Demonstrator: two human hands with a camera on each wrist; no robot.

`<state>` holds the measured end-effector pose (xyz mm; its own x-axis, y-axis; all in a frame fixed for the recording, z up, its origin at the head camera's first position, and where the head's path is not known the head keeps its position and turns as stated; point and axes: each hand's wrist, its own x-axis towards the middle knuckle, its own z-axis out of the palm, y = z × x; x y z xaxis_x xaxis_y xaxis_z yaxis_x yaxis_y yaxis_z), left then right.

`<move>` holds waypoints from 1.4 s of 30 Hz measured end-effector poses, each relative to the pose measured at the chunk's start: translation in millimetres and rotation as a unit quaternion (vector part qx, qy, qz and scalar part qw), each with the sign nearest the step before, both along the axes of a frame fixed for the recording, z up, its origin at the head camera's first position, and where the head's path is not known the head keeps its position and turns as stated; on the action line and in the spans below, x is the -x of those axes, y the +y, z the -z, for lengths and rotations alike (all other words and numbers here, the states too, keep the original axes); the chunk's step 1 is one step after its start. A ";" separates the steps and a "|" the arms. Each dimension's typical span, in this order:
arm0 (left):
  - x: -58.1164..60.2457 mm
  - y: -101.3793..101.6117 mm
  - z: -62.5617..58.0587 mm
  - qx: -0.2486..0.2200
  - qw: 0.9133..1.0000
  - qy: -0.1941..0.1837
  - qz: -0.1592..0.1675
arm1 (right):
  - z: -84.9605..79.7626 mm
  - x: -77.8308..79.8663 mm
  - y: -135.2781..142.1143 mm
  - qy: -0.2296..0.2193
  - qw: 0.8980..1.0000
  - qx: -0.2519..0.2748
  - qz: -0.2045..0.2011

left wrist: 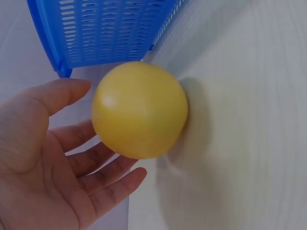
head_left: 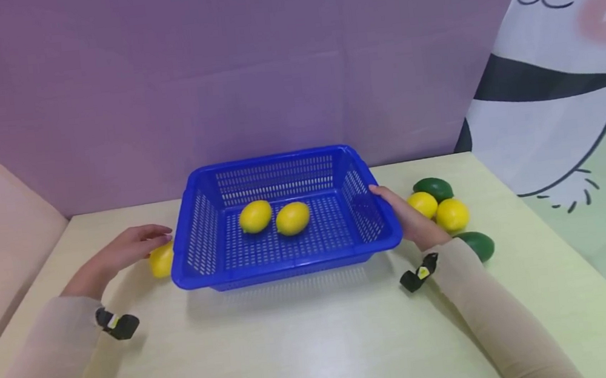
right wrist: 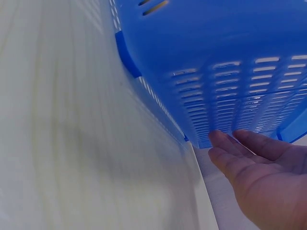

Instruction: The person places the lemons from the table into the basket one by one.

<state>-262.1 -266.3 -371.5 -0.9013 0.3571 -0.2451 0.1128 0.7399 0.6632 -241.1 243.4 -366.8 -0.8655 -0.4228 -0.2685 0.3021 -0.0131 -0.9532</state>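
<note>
Just left of the blue basket (head_left: 288, 266), the left hand (head_left: 133, 248), relaxed and not gripping, lies at a lemon (head_left: 162, 261), the apparent step being to take hold, which calls next for closing the thumb, while at the blue basket's right end the right hand (head_left: 411, 220) makes contact, whether gripping cannot be told.

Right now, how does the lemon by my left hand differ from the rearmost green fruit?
The lemon is bright yellow; the green fruit is dark green. The lemon sits left of the basket, the green fruit right of it. Your left hand is at the lemon; no hand is on the green fruit, which lies grouped behind two other lemons. Both are outside the basket.
</note>
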 end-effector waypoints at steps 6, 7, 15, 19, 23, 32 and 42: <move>-2.8 -0.7 1.6 0.005 1.000 -0.005 0.009 | -3.7 -1.9 -1.7 0.002 1.000 0.001 0.000; -3.8 -0.5 1.3 0.004 1.000 -0.006 0.013 | -3.8 -2.2 -2.1 0.003 1.000 0.001 0.000; -6.3 4.5 -0.6 0.009 1.000 -0.016 0.026 | -1.8 -0.2 -0.9 0.001 1.000 -0.008 0.004; -4.6 4.7 3.3 0.013 0.999 -0.022 0.020 | -0.6 0.8 -0.3 0.001 1.000 -0.013 0.007; -3.7 4.5 8.2 0.015 0.999 -0.024 0.015 | -0.7 1.0 -0.2 0.002 1.000 -0.009 0.004; -4.8 7.0 11.2 0.000 0.999 -0.025 0.020 | -3.2 -0.1 -0.9 -0.004 1.000 -0.005 0.004; -6.6 7.7 11.9 -0.010 1.000 -0.021 0.016 | -0.8 1.3 -0.5 -0.005 1.000 -0.002 0.004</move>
<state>-255.5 -258.5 -383.4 -0.8785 0.3905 -0.2754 0.1076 0.7232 0.6822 -242.4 242.9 -366.0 -0.8664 -0.4141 -0.2789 0.3113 -0.0113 -0.9502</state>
